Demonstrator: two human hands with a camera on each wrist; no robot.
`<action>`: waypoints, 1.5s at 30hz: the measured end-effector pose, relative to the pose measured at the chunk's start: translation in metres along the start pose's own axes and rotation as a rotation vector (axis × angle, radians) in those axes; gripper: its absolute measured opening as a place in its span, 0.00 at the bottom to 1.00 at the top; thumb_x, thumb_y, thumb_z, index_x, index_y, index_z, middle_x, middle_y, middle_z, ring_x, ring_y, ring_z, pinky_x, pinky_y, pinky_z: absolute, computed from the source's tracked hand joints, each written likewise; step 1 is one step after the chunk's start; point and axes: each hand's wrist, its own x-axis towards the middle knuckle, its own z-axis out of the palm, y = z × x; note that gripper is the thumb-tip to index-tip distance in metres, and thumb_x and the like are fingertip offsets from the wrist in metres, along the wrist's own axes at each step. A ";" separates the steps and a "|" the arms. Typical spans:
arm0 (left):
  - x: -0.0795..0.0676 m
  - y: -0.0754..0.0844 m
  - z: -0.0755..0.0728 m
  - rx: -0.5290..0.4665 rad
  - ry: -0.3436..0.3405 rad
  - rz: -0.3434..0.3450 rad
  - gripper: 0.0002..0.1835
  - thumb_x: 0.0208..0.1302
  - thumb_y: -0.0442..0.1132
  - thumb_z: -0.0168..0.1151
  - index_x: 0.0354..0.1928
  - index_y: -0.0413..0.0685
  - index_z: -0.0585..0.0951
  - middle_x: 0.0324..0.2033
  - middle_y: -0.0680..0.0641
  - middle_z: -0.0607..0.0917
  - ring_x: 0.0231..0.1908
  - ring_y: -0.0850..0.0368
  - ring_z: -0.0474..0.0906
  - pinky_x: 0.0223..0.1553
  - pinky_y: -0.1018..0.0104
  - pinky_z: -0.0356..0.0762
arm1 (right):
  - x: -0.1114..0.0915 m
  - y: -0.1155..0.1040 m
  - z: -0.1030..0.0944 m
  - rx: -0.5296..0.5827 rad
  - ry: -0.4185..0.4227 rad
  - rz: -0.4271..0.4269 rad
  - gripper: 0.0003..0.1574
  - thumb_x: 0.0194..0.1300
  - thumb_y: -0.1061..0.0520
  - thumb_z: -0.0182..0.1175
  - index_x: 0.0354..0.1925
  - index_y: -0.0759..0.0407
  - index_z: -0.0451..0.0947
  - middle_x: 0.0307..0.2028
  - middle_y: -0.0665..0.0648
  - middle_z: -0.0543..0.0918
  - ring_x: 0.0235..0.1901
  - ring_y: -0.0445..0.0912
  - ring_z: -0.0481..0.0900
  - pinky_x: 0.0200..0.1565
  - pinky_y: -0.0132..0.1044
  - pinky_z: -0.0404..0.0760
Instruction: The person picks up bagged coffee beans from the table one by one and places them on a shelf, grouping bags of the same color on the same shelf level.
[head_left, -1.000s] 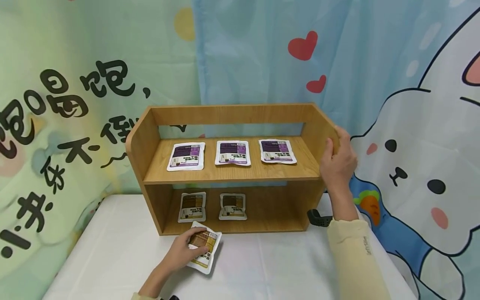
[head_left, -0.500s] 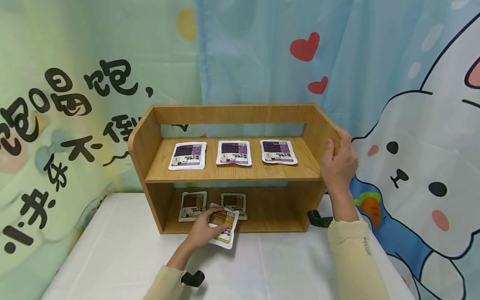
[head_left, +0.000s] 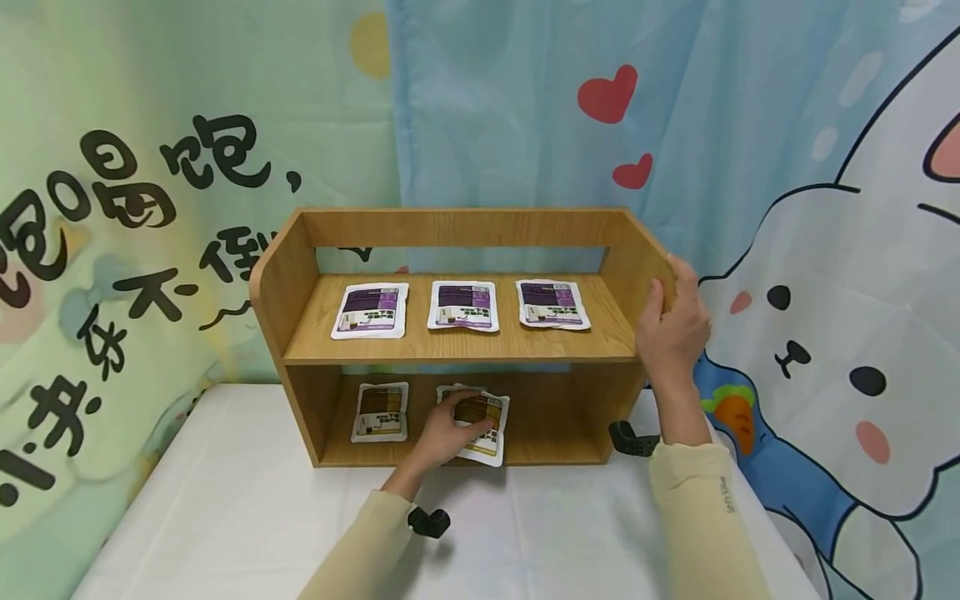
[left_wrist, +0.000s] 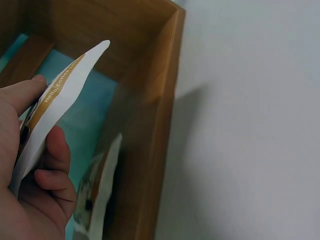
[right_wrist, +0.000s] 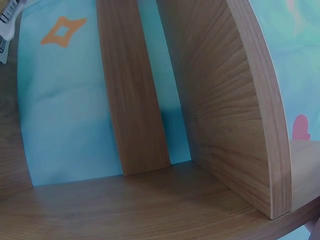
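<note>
My left hand (head_left: 447, 433) pinches a flat brown-and-gold pouch (head_left: 489, 433) with white edges, at the front of the lower level of a small wooden shelf (head_left: 465, 360). In the left wrist view, thumb and fingers hold this pouch (left_wrist: 62, 95) from both sides, tilted inside the shelf's frame. A similar pouch (head_left: 444, 392) behind it is mostly hidden by the hand and held pouch. Another brown pouch (head_left: 380, 412) leans at the lower left. My right hand (head_left: 675, 325) grips the shelf's right side panel.
On the upper level lie three purple-and-white pouches: left (head_left: 370, 311), middle (head_left: 463, 306) and right (head_left: 553, 304). The shelf stands on a white-covered table (head_left: 225, 500). A printed curtain (head_left: 510, 100) hangs behind it.
My left hand has carried the brown-and-gold pouch up and right from the table to the lower level, now overlapping the second brown pouch. My right hand keeps its grip on the shelf.
</note>
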 end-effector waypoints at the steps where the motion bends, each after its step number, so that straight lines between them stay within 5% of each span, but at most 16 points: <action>1: 0.003 0.002 0.003 -0.006 0.002 0.000 0.29 0.58 0.47 0.71 0.61 0.50 0.76 0.59 0.45 0.76 0.58 0.46 0.72 0.57 0.48 0.67 | 0.000 0.000 -0.001 -0.001 0.002 0.000 0.19 0.74 0.53 0.52 0.61 0.52 0.71 0.49 0.65 0.82 0.40 0.63 0.81 0.38 0.60 0.78; 12: 0.023 0.020 0.038 -0.057 0.015 -0.067 0.30 0.58 0.52 0.70 0.63 0.57 0.75 0.61 0.46 0.74 0.61 0.45 0.69 0.57 0.48 0.68 | 0.002 0.001 -0.006 -0.007 0.007 0.022 0.20 0.73 0.53 0.53 0.61 0.53 0.71 0.51 0.64 0.81 0.41 0.63 0.80 0.40 0.60 0.77; 26: 0.049 0.027 0.080 -0.231 0.100 -0.088 0.28 0.61 0.45 0.69 0.62 0.46 0.74 0.62 0.40 0.70 0.57 0.47 0.70 0.54 0.52 0.72 | 0.000 -0.001 -0.005 -0.025 -0.057 0.051 0.21 0.75 0.51 0.51 0.63 0.52 0.69 0.51 0.64 0.81 0.42 0.62 0.81 0.39 0.57 0.79; 39: 0.059 0.026 0.104 -0.259 0.159 -0.124 0.28 0.60 0.40 0.69 0.61 0.42 0.73 0.61 0.40 0.70 0.59 0.45 0.68 0.57 0.50 0.68 | 0.002 -0.006 -0.006 -0.014 -0.071 0.054 0.21 0.75 0.52 0.51 0.63 0.51 0.68 0.52 0.62 0.80 0.46 0.60 0.81 0.42 0.55 0.79; 45: 0.051 0.018 0.116 -0.212 0.176 -0.153 0.29 0.62 0.43 0.68 0.63 0.43 0.73 0.60 0.42 0.72 0.59 0.47 0.69 0.56 0.49 0.68 | -0.003 -0.005 -0.011 -0.030 -0.091 0.086 0.22 0.75 0.51 0.51 0.64 0.50 0.67 0.53 0.62 0.80 0.46 0.59 0.81 0.42 0.55 0.79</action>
